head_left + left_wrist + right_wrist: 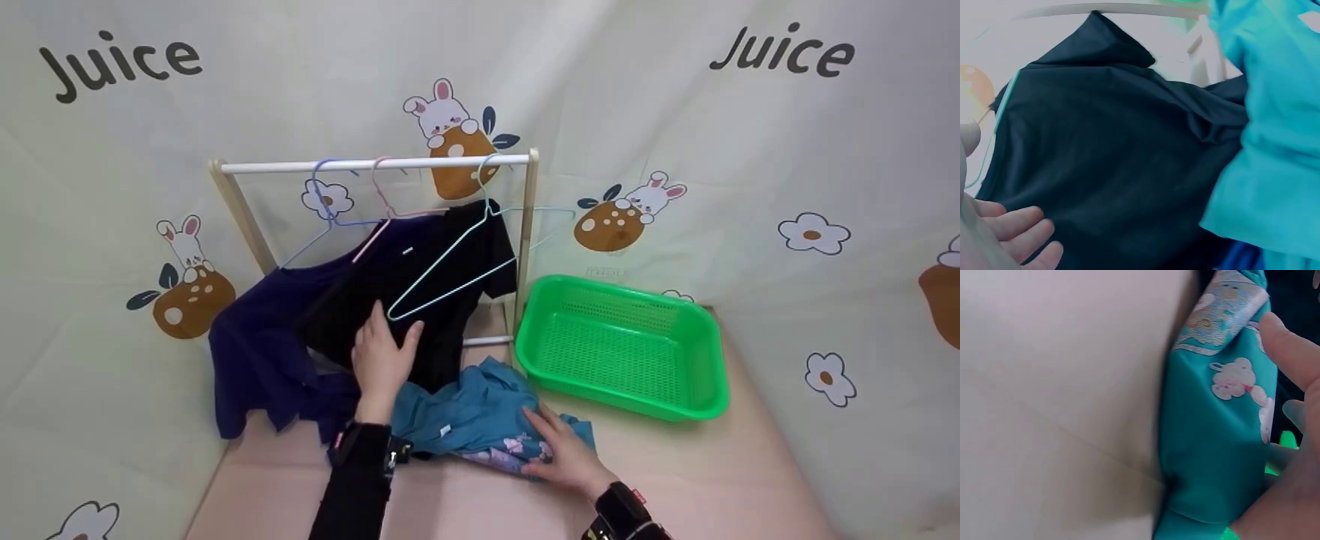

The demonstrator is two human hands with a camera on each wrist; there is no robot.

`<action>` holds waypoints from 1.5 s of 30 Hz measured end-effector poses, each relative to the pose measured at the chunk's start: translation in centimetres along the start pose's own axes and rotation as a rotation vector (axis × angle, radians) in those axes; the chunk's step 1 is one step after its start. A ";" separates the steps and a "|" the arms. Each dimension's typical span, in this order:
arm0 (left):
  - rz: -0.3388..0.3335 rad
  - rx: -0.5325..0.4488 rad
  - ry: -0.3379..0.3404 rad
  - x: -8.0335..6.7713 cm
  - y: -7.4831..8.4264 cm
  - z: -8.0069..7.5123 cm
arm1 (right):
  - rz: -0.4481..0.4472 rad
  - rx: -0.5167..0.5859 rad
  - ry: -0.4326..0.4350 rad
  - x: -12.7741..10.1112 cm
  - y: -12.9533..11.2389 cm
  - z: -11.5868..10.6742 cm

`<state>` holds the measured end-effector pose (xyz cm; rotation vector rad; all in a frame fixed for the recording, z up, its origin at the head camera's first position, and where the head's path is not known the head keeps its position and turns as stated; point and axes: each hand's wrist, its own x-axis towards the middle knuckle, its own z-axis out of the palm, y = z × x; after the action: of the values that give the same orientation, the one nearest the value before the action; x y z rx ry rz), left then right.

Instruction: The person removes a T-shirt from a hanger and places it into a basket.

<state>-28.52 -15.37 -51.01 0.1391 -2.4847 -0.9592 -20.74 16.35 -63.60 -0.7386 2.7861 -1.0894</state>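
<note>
Lying on the desk [480, 506], well in from its right edge, a teal shirt [469, 412] bears the right hand [571, 459], fingers wide; the left hand [381, 360], fingers and thumb apart, is just beside a mint hanger [442, 259].

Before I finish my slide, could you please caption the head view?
A left hand near a light-blue hanger, a right hand at teal clothing, and a green basket alongside.
</note>
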 end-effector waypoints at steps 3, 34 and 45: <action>0.023 0.046 0.018 -1.0 -0.8 0.7 | 0.016 -0.040 -0.024 0.0 0.2 0.3; 0.151 0.201 -0.166 -8.0 -5.5 2.0 | 0.136 0.085 0.209 0.6 -0.3 -0.5; 0.179 0.153 -0.139 -8.1 -4.5 0.8 | 0.351 1.238 0.324 2.5 -4.5 -3.5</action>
<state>-22.07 -16.23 -57.62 -0.1033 -2.6439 -0.7265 -21.91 14.56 -57.80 0.0865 1.6501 -2.4746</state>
